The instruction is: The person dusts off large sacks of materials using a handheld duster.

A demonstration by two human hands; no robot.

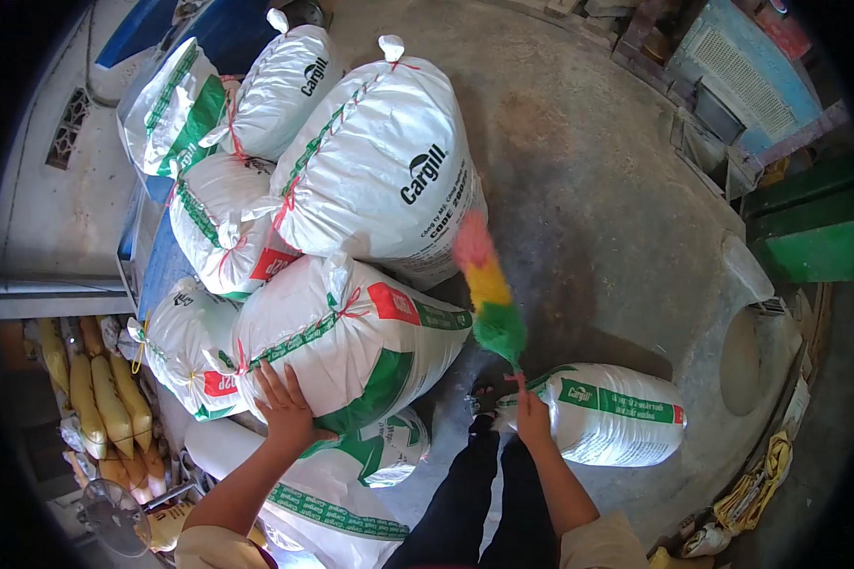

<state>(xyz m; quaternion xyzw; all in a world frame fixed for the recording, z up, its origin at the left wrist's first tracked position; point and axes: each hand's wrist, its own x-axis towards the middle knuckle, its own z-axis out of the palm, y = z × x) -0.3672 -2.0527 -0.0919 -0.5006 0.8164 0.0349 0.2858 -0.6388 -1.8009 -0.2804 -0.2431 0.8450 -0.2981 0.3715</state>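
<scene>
My left hand (287,410) lies with its fingers spread on a tied white sack (299,294) that has green and red panels. In my right hand (531,414) is the handle of a feather duster (490,289), coloured red, yellow and green, which points up and away from me beside the sacks. A large white sack (380,161) with black lettering stands just beyond, its top tied with red string. Another white sack (617,414) lies on its side on the floor, right of my right hand.
More tied white sacks (285,90) lean together at the upper left. Yellow sacks (119,394) are stacked at the left, near a fan (114,517). A blue metal machine (745,76) stands at the upper right. Folded yellow sacks (754,488) lie at the lower right.
</scene>
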